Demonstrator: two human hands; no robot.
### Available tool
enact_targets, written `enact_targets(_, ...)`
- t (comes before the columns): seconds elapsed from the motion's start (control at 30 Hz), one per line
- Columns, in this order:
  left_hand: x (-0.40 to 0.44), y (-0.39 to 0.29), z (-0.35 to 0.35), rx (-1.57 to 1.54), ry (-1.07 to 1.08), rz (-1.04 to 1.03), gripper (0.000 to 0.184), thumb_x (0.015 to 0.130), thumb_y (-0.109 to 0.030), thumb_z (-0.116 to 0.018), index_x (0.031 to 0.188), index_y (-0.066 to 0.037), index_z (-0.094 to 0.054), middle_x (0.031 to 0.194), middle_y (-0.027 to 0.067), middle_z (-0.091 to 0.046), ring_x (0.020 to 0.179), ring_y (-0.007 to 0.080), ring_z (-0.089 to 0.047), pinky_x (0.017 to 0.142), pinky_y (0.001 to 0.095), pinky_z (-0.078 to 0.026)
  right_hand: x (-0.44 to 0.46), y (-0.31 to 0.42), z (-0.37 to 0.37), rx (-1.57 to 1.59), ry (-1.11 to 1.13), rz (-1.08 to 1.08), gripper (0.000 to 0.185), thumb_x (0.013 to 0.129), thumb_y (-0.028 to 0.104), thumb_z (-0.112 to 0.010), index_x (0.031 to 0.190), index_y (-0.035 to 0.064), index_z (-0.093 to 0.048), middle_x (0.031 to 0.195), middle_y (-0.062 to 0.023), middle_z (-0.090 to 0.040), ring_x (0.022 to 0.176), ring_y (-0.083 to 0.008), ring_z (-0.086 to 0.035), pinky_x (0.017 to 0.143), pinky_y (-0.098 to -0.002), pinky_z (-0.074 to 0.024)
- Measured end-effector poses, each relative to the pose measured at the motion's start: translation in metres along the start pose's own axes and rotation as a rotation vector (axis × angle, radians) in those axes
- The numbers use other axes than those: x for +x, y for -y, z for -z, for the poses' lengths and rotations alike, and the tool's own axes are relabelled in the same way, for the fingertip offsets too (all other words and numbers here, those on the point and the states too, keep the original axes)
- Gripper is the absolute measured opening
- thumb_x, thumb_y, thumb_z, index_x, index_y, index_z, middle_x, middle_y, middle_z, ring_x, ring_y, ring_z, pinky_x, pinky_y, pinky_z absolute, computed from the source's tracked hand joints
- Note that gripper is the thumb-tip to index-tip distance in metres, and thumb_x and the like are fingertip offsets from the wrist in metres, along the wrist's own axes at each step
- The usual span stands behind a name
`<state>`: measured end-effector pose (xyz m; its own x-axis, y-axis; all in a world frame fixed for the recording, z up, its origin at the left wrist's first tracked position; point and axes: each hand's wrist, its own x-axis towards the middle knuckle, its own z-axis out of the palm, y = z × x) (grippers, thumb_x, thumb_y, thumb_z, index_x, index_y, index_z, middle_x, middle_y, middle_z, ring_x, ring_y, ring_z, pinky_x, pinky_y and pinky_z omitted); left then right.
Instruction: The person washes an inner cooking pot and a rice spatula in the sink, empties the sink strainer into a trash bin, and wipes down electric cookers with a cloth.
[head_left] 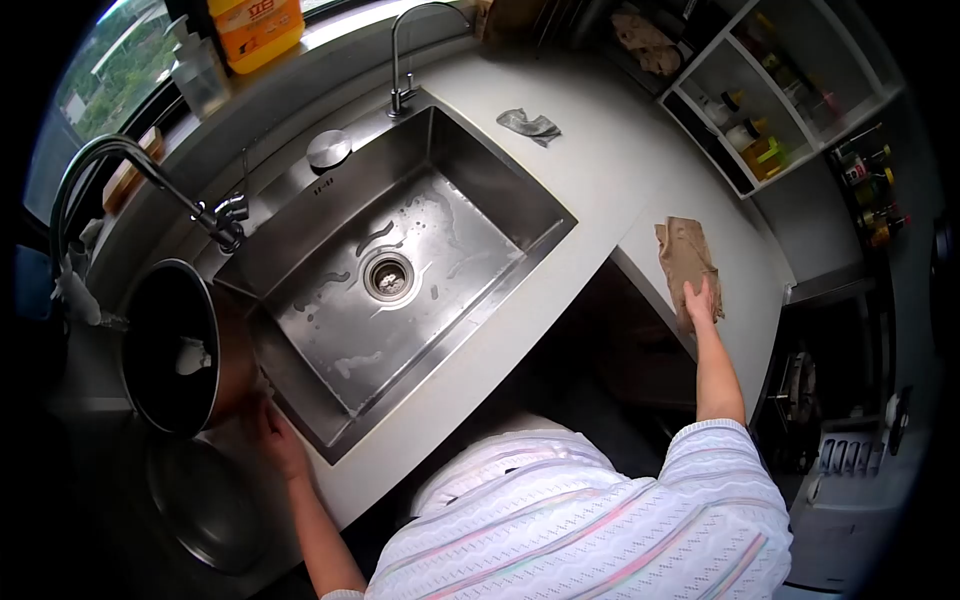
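Observation:
My right hand (702, 302) is on a brown cloth (685, 255), gripping its near end. The cloth lies folded and long on the white counter at the right. At the left, my left hand (280, 443) is low beside a dark-lined pot (235, 350) with a brown outer wall. Its fingers are dim and partly hidden against the pot's lower side, so I cannot tell if they grip it. A small whitish thing (193, 356) shows inside the pot. Below the pot sits a dark round lid-like piece (205, 510).
A steel sink (455, 330) with wet patches lies between my hands. A curved tap (150, 165) and a thinner tap (398, 75) rise behind it. A grey cloth (530, 126) lies on the counter (600, 160). An orange jug (258, 35) stands by the window; shelves (770, 100) hold bottles.

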<state>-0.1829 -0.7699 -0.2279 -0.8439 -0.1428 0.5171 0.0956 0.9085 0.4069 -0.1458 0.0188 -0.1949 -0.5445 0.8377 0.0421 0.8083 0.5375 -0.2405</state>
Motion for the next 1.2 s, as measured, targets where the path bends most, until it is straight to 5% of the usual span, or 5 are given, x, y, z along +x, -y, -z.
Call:
enact_targets(0.3, -0.006, 0.008, -0.008, 0.117, 0.128, 0.154, 0.027, 0.087, -0.008, -0.043, 0.109, 0.003, -0.054, 0.11, 0.0197, -0.056, 0.104, 0.0313, -0.052, 0.093, 0.0364, -0.039, -0.022, 0.009, -0.009, -0.023, 0.26, 0.511, 0.075, 0.079, 0.052, -0.053, 0.138, 0.0161, -0.023, 0.146, -0.0129, -0.011, 0.135, -0.0314, -0.005, 0.099, -0.0614, -0.0105)
enact_targets(0.47, -0.002, 0.009, -0.015, 0.189, 0.118, 0.202, 0.031, 0.079, 0.0, -0.046, 0.108, 0.003, -0.054, 0.111, 0.0203, -0.055, 0.105, 0.0326, -0.051, 0.095, 0.0381, -0.037, 0.023, 0.003, 0.032, 0.415, 0.031, 0.493, 0.024, 0.078, 0.021, -0.061, 0.092, 0.0018, -0.064, 0.094, -0.0132, -0.063, 0.088, -0.0272, -0.061, 0.077, -0.0307, -0.0467)
enact_targets(0.67, 0.016, 0.012, -0.01, 0.233, 0.265, 0.346, 0.032, 0.077, -0.001, -0.048, 0.108, 0.003, -0.054, 0.114, 0.0203, -0.053, 0.106, 0.0324, -0.05, 0.093, 0.0377, -0.037, 0.104, -0.029, -0.013, 0.216, 0.001, 0.001, 0.035, 0.071, 0.025, -0.066, 0.095, -0.0002, -0.06, 0.092, -0.0142, -0.063, 0.082, -0.0274, -0.06, 0.075, -0.0344, -0.0467)
enact_targets(0.87, 0.037, -0.105, -0.016, 0.105, 0.158, 0.155, 0.029, 0.076, 0.0, -0.049, 0.104, 0.001, -0.056, 0.116, 0.0156, -0.05, 0.104, 0.0298, -0.051, 0.089, 0.0348, -0.04, 0.089, 0.03, 0.045, 0.761, 0.393, -0.111, 0.007, 0.071, 0.011, -0.06, 0.071, 0.005, -0.059, 0.066, 0.003, -0.053, 0.058, -0.0071, -0.046, 0.054, -0.0231, -0.038)
enact_targets(1.2, 0.086, -0.371, -0.134, -0.723, 0.773, 0.067, 0.025, 0.074, -0.005, -0.058, 0.099, -0.006, -0.06, 0.106, 0.009, -0.058, 0.081, 0.0224, -0.059, 0.071, 0.0308, -0.046, 0.054, 0.146, 0.117, 1.171, 0.588, 0.258, 0.016, 0.089, 0.015, -0.05, 0.097, 0.0006, -0.051, 0.087, -0.0063, -0.061, 0.076, -0.0118, -0.059, 0.068, -0.0241, -0.0481)
